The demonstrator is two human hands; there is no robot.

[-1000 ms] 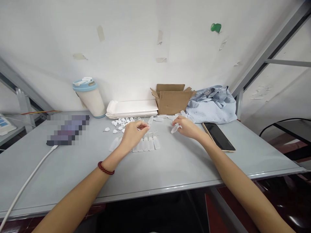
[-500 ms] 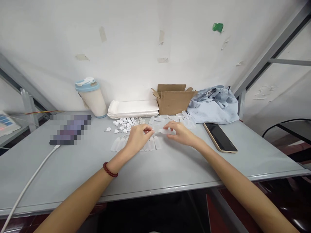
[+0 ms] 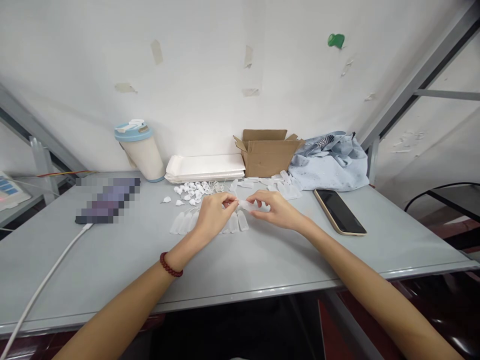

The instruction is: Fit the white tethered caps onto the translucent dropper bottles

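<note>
My right hand (image 3: 276,209) holds a translucent plastic sleeve (image 3: 245,205) between thumb and fingers. Its far end meets the fingertips of my left hand (image 3: 215,212), which are pinched together on something too small and hidden to name. Under and beside my left hand lies a row of similar translucent sleeves (image 3: 180,223), partly covered by the hand. Behind it sits a heap of small white plastic caps (image 3: 193,190), with a bundle of thin white cords (image 3: 218,186) at its right. More loose sleeves (image 3: 288,190) lie beyond my right hand.
Along the wall stand a cup with a blue lid (image 3: 140,150), a stack of white flat packs (image 3: 206,167), an open cardboard box (image 3: 270,157) and a light blue cloth (image 3: 330,165). A phone (image 3: 339,212) lies right; a blurred device (image 3: 108,200) with a white cable (image 3: 48,280) lies left.
My right hand has moved left, bringing the translucent sleeve up to my left fingertips. My left hand has stayed nearly in place with its pinch kept.
</note>
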